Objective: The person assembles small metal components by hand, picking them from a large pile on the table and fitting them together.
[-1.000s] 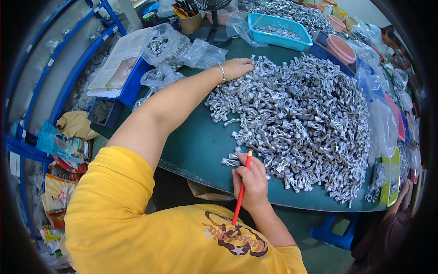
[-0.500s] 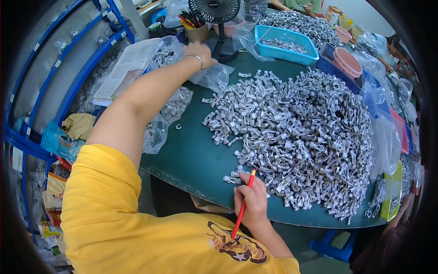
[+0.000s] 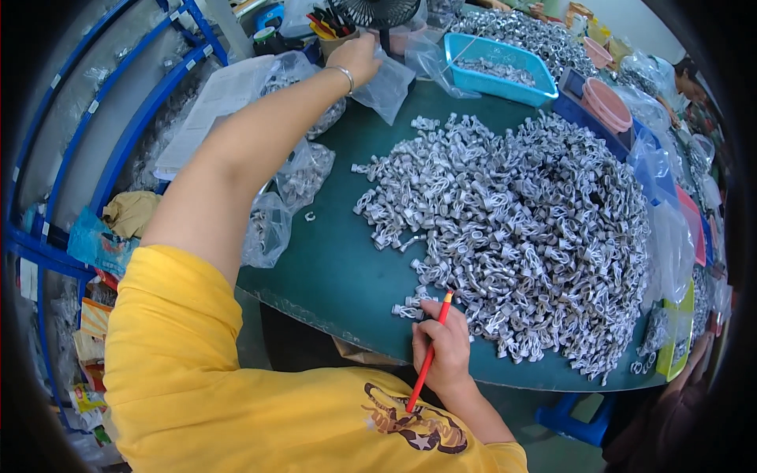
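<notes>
My left hand (image 3: pixel 356 60) reaches to the back of the table, beside the fan. Its fingers are partly hidden but look closed on the edge of a clear plastic bag (image 3: pixel 388 91), which hangs down beside them. In my right hand (image 3: pixel 446 351), near the front edge, a red pencil (image 3: pixel 424 372) with a yellow band near its upper tip is held slantwise. Just beyond that hand spreads a big heap of small silver-grey metal pieces with looped strands (image 3: pixel 512 236). A few loose pieces (image 3: pixel 408 307) lie right by its fingers.
A black fan (image 3: pixel 377 11) and a cup of pens (image 3: pixel 335 41) stand at the back. Behind the heap is a blue basket (image 3: pixel 505 75) of metal parts. Filled plastic bags (image 3: pixel 303 177) and papers (image 3: pixel 213 98) lie left, by blue shelving (image 3: pixel 126 158). Pink bowls (image 3: pixel 605 106) sit right.
My left hand has moved slightly away and right, and the clear plastic bag has shifted farther back with it. My right hand still holds the red pencil in nearly the same place.
</notes>
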Tool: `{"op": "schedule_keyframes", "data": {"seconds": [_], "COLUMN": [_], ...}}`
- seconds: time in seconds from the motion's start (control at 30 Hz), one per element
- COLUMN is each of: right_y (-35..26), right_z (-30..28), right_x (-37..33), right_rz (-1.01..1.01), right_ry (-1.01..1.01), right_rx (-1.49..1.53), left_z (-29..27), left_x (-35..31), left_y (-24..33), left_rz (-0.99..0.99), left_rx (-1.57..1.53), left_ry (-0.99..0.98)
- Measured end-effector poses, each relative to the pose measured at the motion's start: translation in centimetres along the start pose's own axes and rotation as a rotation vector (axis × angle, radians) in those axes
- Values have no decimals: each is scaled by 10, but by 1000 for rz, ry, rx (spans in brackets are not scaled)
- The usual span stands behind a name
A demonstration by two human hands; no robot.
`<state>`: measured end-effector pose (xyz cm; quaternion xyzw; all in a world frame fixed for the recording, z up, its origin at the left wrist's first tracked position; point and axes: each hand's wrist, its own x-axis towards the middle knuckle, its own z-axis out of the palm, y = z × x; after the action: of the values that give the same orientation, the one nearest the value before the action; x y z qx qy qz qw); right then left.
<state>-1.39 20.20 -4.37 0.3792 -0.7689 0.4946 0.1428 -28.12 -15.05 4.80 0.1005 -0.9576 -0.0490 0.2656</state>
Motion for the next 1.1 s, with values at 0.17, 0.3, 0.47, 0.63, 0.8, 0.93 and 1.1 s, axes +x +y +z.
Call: {"op": "schedule_keyframes", "data": {"seconds": [0.17,0.3,0.47,0.63,0.8,0.93,1.1], "right_y": [0,0,1,4,5,6,5], "right_z": [-2,-1,-2,0,1,5,6], "right_x": [0,0,-3,-2,-3,-1,1], "right_rz": [-5,-18,-14,-44,-58,-66,-37], "right_ry": [32,29,46,34,48,36,-84], "right_rx": [-29,-39,-35,-22,-44,-124,-191], "left_z": [5,42,76,81,59,60,52], "left_x": [-23,-37,-52,-83,-103,-123,-139], "left_y": [37,68,74,62,77,70,66], "left_rz": [298,738,346,319,87,-69,-96], "left_rx": [290,-170,-270,-334,-478,-630,-737], "left_ry": [258,-257,-573,-421,-415,-283,-383]}}
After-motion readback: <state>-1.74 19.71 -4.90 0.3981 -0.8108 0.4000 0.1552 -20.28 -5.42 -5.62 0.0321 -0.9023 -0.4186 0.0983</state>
